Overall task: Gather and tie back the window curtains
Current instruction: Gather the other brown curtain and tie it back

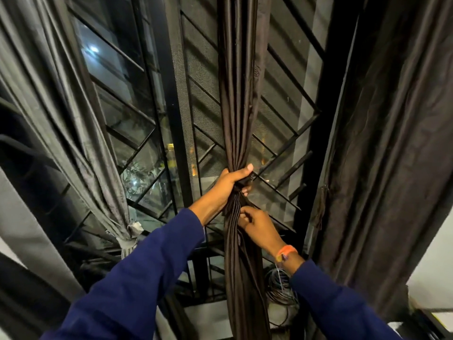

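The left hand (231, 184) is clenched round the gathered dark brown satin curtain (239, 99) hanging mid-window, keeping its pleats bunched into a rope, while the right hand (257, 227) pinches the folds just below, probably to tie it.

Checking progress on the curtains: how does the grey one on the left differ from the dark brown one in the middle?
The grey curtain is already tied with a grey band, hangs slanted, and nobody touches it. The brown curtain hangs straight, untied, bunched by the left hand, with the right hand just below. Both are gathered into narrow bundles.
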